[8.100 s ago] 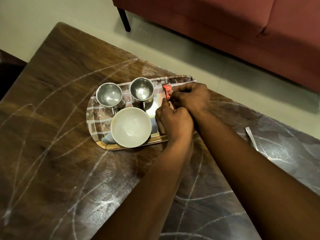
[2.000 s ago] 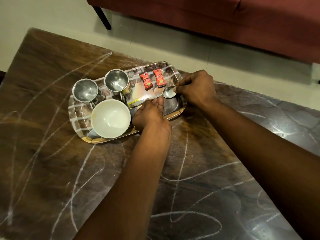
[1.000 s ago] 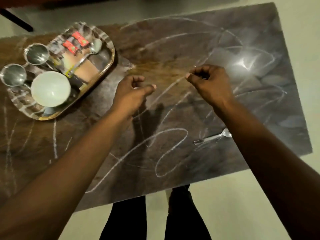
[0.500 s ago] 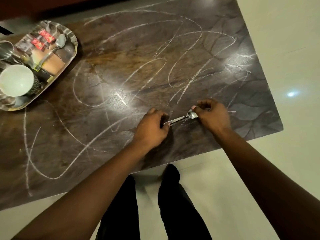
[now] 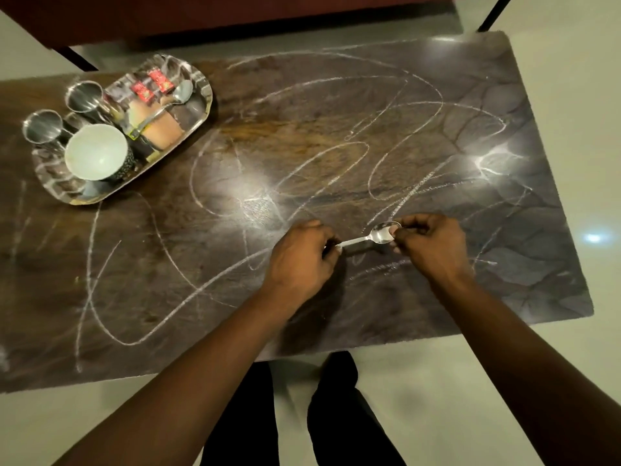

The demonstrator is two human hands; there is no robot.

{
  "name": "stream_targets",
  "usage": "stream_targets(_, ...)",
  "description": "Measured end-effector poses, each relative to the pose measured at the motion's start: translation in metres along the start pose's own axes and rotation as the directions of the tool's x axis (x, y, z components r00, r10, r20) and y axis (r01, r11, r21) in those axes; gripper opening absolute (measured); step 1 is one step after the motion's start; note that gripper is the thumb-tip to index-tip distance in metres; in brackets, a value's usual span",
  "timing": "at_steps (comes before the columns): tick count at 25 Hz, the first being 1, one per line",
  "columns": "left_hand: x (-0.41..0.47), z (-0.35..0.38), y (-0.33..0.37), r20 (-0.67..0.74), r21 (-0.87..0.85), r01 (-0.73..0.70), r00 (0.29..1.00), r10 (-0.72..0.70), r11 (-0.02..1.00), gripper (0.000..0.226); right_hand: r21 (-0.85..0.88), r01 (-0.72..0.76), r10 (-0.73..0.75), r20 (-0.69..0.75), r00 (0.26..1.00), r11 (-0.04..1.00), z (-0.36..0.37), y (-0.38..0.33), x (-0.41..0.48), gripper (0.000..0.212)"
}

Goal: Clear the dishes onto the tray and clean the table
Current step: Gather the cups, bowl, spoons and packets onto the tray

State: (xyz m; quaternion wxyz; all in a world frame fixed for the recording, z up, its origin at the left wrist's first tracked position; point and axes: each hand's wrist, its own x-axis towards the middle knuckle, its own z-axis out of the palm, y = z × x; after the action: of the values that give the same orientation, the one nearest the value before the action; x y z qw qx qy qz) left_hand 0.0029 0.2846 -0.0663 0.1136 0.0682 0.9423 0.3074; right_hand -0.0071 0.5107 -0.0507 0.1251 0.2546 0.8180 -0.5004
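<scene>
A steel spoon (image 5: 369, 237) is held just above the dark table (image 5: 302, 129) near its front edge. My left hand (image 5: 302, 260) pinches the handle end and my right hand (image 5: 433, 247) pinches the bowl end. Far to the left stands the shiny tray (image 5: 198, 119). On it are two steel cups (image 5: 43, 126) (image 5: 84, 95), a white bowl (image 5: 95, 151), another spoon (image 5: 168, 104) and two red sachets (image 5: 151, 85).
White chalk-like scribbles (image 5: 215, 290) cover the table top. A red sofa (image 5: 201, 15) runs along the far side, with dark legs at both ends. My legs (image 5: 302, 415) stand on the pale floor at the table's front edge.
Both hands left the tray after setting a spoon on it and came to the table's front right. They have taken a second spoon by its two ends and raised it slightly.
</scene>
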Motion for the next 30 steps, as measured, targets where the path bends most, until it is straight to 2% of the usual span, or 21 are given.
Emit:
stream_targets(5,0.022,-0.075,-0.044,-0.106,0.142,-0.111,0.986,0.127,0.984,0.025,0.017,0.085,-0.086,0.079,0.993,0.996,0.053,-0.079,0.019,0.004)
stream_targets(12,0.056,-0.166,-0.123,-0.227,0.120,-0.050,0.971,0.076,0.991,0.027,0.021,0.134,-0.136,0.147,0.980,0.991,0.150,-0.182,0.060,0.005)
stream_targets(20,0.107,-0.217,-0.177,-0.162,0.339,-0.017,0.984,0.076,0.941,0.029,-0.109,0.202,-0.176,0.208,0.962,0.973,0.228,-0.246,0.108,0.009)
stream_targets(30,0.158,-0.222,-0.209,-0.094,0.425,0.174,0.985,-0.148,0.888,0.024,-0.151,0.192,-0.140,0.299,0.944,0.970,0.289,-0.266,0.151,0.011)
